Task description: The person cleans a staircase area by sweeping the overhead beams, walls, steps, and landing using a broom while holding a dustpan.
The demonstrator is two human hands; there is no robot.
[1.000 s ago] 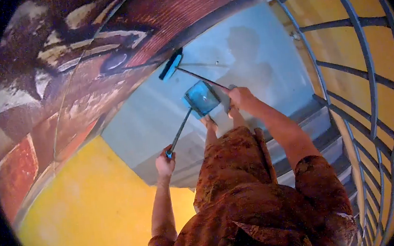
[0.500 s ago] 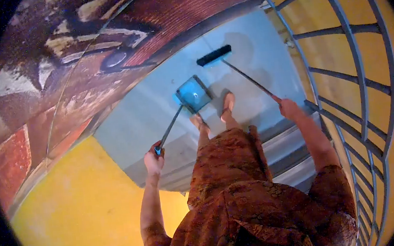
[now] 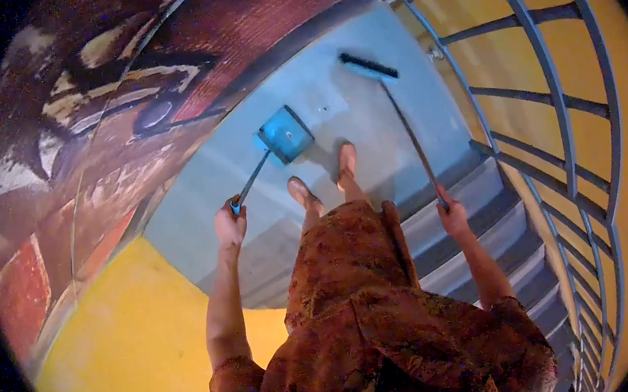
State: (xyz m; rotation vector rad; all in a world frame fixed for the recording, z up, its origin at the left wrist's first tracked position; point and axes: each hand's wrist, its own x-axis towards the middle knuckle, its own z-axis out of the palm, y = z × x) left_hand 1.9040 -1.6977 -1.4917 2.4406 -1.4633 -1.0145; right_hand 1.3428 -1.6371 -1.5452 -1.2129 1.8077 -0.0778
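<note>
My left hand (image 3: 230, 222) is closed round the end of the long handle of a blue dustpan (image 3: 285, 134). The pan is over the pale blue floor in front of my feet, with a small light patch inside it. On the right, my right hand (image 3: 451, 212) grips the handle of a broom (image 3: 368, 66). The broom's dark bristles face away from me, near the far right part of the floor. Dustpan and broom are apart, and a small speck (image 3: 323, 108) shows between them.
A painted wall (image 3: 119, 101) runs along the left. Metal railings (image 3: 559, 100) stand at the right, with a yellow wall behind. Stairs (image 3: 480, 219) descend beside my right side. My feet (image 3: 347, 159) are on the floor behind the dustpan.
The broom has swung from beside the left wall over to the right, away from the dustpan. My right hand has moved right and closer to my body. Dustpan and left hand appear farther left.
</note>
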